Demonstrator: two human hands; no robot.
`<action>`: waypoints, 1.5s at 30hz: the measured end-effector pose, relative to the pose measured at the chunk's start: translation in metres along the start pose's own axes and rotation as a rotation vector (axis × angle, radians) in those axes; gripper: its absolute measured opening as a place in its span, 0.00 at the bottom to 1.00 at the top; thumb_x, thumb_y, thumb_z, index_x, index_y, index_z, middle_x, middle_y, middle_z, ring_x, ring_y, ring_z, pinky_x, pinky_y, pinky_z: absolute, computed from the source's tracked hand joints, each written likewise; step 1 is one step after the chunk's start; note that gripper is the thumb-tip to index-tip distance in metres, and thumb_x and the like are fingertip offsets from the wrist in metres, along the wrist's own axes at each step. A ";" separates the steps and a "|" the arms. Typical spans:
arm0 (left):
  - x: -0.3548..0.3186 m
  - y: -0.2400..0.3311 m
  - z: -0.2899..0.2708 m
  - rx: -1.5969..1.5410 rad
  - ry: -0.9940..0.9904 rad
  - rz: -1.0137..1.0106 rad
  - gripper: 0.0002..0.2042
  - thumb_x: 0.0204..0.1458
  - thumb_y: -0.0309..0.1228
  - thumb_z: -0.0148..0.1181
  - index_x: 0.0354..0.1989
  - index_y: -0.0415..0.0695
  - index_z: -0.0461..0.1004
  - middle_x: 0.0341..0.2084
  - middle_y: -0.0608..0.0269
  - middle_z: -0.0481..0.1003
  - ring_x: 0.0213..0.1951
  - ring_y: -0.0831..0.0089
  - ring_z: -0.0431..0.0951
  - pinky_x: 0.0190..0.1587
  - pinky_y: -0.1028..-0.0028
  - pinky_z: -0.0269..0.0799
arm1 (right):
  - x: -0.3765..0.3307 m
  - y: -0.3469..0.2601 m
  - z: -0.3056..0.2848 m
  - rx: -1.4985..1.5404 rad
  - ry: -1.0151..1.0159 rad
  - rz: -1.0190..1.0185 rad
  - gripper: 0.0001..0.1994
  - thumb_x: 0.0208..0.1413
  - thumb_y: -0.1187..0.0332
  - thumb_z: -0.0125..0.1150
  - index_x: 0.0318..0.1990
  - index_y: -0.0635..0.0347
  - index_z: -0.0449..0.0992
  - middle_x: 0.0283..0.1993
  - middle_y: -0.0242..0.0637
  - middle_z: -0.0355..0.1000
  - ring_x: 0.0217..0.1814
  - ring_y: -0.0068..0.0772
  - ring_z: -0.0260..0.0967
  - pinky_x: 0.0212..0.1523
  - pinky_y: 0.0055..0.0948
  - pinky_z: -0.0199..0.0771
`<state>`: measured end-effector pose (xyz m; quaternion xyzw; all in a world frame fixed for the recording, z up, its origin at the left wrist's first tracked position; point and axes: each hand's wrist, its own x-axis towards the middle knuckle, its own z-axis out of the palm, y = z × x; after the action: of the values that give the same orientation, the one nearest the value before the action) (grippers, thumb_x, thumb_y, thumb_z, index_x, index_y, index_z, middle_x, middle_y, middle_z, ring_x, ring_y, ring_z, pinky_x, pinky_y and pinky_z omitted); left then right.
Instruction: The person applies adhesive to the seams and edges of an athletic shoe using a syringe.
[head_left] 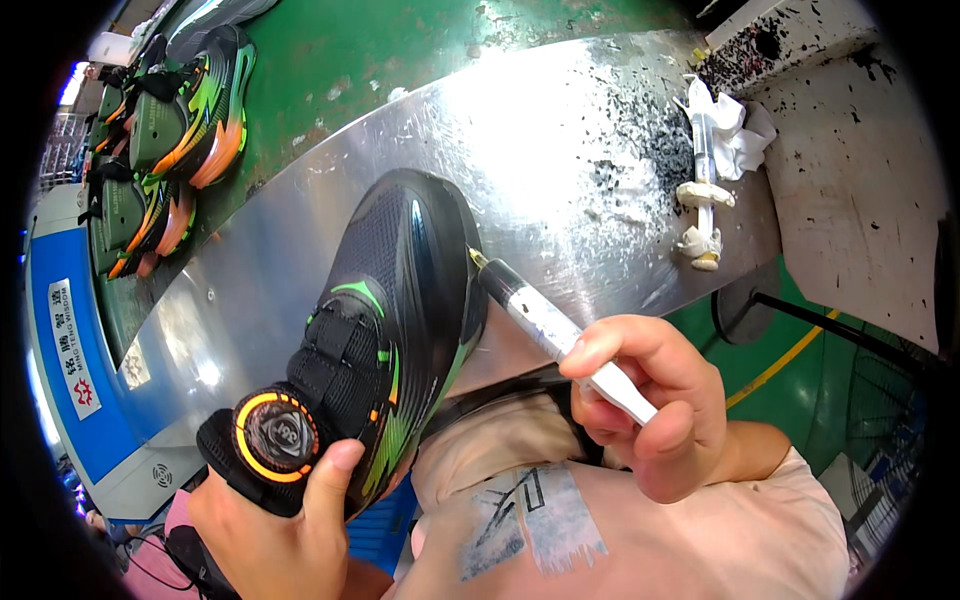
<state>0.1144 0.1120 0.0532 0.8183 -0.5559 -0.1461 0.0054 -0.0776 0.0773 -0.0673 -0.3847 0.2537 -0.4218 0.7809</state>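
A black sneaker (435,270) with green and orange accents is tilted over the metal worktop, its toe pointing up and away. On its tongue sits a round dial (277,434) with an orange ring. My left hand (270,530) grips the shoe at the heel end, its thumb beside the dial; most of its fingers are hidden. In my right hand (650,410) is a pen-like applicator (545,325) with a white rear end, a dark front part and a thin brass-coloured tip. That tip is at the sole edge near the toe; I cannot tell whether it touches.
Several similar sneakers (165,140) stand at the far left beside a blue and grey machine (75,350). Black specks litter the metal worktop (570,225) at right. A clear syringe (704,150) wrapped in tissue lies there, by a stained pale metal panel (850,190).
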 end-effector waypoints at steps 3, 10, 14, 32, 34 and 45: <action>0.004 0.001 0.006 -0.027 0.003 -0.051 0.15 0.46 0.34 0.66 0.37 0.36 0.74 0.27 0.50 0.76 0.29 0.56 0.78 0.32 0.66 0.71 | -0.003 0.007 -0.002 -0.121 -0.027 -0.068 0.27 0.58 0.55 0.56 0.55 0.70 0.62 0.28 0.24 0.62 0.24 0.10 0.51 0.23 0.12 0.49; 0.007 0.011 0.026 -0.125 0.060 -0.053 0.15 0.46 0.34 0.64 0.35 0.33 0.71 0.24 0.55 0.73 0.26 0.66 0.73 0.32 0.71 0.68 | -0.014 0.012 -0.011 -0.341 -0.099 -0.187 0.25 0.53 0.59 0.62 0.53 0.68 0.66 0.30 0.30 0.66 0.20 0.15 0.54 0.20 0.16 0.56; 0.015 0.023 0.041 -0.158 0.145 0.025 0.11 0.48 0.29 0.60 0.31 0.32 0.72 0.18 0.57 0.73 0.21 0.70 0.70 0.28 0.73 0.65 | -0.015 0.006 -0.025 -0.434 -0.147 -0.237 0.25 0.50 0.62 0.65 0.52 0.68 0.66 0.33 0.35 0.70 0.20 0.21 0.58 0.21 0.19 0.61; 0.012 0.010 0.040 -0.277 0.105 0.015 0.12 0.51 0.31 0.59 0.32 0.31 0.72 0.21 0.61 0.72 0.25 0.76 0.68 0.32 0.75 0.64 | 0.013 -0.002 -0.049 -0.351 0.048 -0.480 0.29 0.48 0.59 0.67 0.54 0.66 0.64 0.44 0.42 0.69 0.35 0.25 0.67 0.31 0.21 0.68; 0.014 0.011 0.043 -0.274 0.106 -0.007 0.12 0.51 0.31 0.59 0.32 0.31 0.72 0.21 0.61 0.72 0.25 0.75 0.68 0.31 0.75 0.64 | 0.032 0.010 -0.045 -0.500 0.137 -0.477 0.28 0.50 0.59 0.66 0.54 0.66 0.62 0.45 0.42 0.67 0.36 0.24 0.66 0.31 0.20 0.68; 0.008 0.026 0.048 -0.267 0.129 0.005 0.11 0.49 0.30 0.60 0.33 0.33 0.72 0.23 0.56 0.74 0.25 0.67 0.73 0.32 0.72 0.67 | 0.034 0.014 -0.029 -1.284 -0.100 -0.529 0.27 0.47 0.60 0.66 0.51 0.64 0.64 0.43 0.46 0.68 0.28 0.34 0.67 0.24 0.26 0.70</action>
<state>0.0813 0.1024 0.0096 0.8166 -0.5320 -0.1659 0.1501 -0.0749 0.0420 -0.0980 -0.8383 0.3145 -0.3459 0.2806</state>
